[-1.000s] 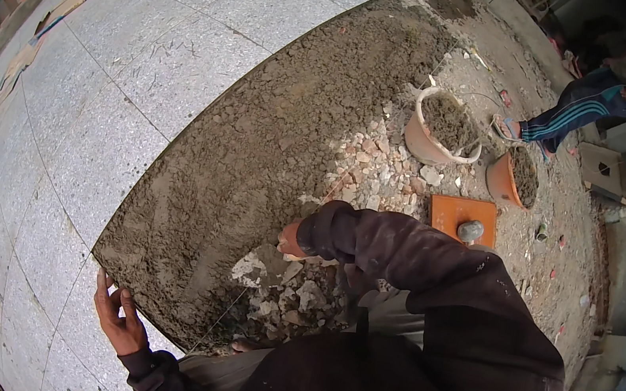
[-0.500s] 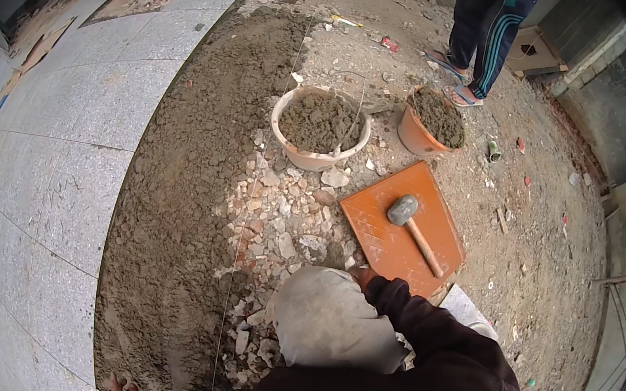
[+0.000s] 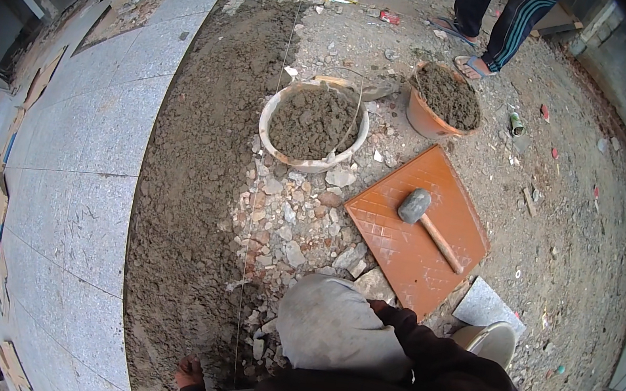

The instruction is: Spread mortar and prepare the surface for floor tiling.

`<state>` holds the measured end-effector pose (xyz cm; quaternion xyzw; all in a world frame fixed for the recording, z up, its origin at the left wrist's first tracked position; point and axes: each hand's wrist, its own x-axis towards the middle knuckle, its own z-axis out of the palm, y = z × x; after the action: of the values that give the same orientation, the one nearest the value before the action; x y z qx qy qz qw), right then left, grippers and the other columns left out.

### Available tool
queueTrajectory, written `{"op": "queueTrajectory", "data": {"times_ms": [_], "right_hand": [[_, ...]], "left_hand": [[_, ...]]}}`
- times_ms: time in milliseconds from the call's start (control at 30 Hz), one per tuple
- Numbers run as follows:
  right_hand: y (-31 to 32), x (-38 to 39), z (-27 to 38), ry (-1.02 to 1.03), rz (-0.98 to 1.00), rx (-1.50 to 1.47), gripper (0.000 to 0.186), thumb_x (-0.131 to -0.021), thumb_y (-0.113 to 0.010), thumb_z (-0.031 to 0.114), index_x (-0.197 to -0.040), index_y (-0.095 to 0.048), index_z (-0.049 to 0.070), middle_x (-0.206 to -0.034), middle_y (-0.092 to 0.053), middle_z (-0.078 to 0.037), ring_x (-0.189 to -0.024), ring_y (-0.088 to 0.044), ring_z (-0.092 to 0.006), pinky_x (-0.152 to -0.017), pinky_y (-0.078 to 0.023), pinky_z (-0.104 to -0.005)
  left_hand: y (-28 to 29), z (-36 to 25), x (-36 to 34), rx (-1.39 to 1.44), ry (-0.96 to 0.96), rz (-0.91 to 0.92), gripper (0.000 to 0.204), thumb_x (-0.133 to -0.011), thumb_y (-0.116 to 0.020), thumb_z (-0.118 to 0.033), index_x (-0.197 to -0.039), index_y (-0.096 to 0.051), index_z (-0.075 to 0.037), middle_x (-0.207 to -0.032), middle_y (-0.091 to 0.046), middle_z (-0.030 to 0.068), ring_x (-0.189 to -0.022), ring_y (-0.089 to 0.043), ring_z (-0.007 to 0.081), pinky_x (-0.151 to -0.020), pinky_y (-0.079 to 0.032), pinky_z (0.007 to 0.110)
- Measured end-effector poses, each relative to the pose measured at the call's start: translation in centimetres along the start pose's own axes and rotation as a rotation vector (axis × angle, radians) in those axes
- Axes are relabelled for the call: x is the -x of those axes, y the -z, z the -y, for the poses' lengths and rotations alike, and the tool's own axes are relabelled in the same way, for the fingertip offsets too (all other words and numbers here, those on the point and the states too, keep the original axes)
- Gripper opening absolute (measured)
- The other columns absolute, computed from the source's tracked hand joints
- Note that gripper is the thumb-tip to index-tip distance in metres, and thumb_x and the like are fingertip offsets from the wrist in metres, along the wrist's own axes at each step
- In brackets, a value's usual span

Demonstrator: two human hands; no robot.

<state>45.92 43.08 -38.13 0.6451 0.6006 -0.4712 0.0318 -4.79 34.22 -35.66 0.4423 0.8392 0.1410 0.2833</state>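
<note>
My left hand (image 3: 190, 373) is low at the centre-left, over the rough wet mortar bed (image 3: 182, 217), its fingers curled; whether they hold anything is unclear. My right hand (image 3: 377, 306) is beside my grey-clad knee (image 3: 338, 327), by the lower corner of the orange tile (image 3: 389, 222), its fingers mostly hidden. A rubber mallet (image 3: 415, 205) with a wooden handle lies on that tile. A thin string (image 3: 247, 250) runs along the mortar. The speckled tile floor (image 3: 78, 218) borders the mortar on the left.
A white tub (image 3: 272, 142) and an orange tub (image 3: 431, 124) hold mortar. A person's legs in sandals (image 3: 511, 39) stand behind them. Broken rubble (image 3: 293, 253) covers ground beside the string. A grey tile piece (image 3: 489, 308) and a pale bucket (image 3: 495, 349) are by my right side.
My view has swung towards the tubs and orange tile. My left hand has left the tile edge and moved right onto the mortar. My right hand has drawn back beside my knee.
</note>
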Motion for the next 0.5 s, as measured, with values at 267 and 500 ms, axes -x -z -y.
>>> {"op": "queueTrajectory", "data": {"times_ms": [267,500], "right_hand": [[-0.6,5.2,-4.2,-0.27,-0.382,-0.272,0.021,-0.073,-0.046,0.026,-0.08,-0.054,0.007,-0.074,-0.054,-0.019,-0.071,-0.052,-0.0343,-0.063,-0.041,-0.0403],[-6.8,12.3,-9.6,-0.662,-0.73,-0.242,0.015,-0.071,-0.046,0.019,-0.072,-0.055,0.007,-0.062,-0.055,-0.015,-0.06,-0.054,-0.0325,-0.055,-0.043,-0.0369]], "left_hand": [[-2.5,-3.6,-2.6,-0.275,-0.198,0.162,0.024,-0.074,-0.048,-0.029,-0.084,-0.054,-0.007,-0.06,-0.054,0.015,-0.052,-0.052,0.0296,-0.051,-0.042,0.036],[-2.2,-3.3,-4.8,0.198,-0.139,0.328,0.022,-0.075,-0.048,-0.019,-0.088,-0.053,-0.002,-0.058,-0.054,0.0057,-0.05,-0.049,0.0137,-0.05,-0.041,0.027]]}}
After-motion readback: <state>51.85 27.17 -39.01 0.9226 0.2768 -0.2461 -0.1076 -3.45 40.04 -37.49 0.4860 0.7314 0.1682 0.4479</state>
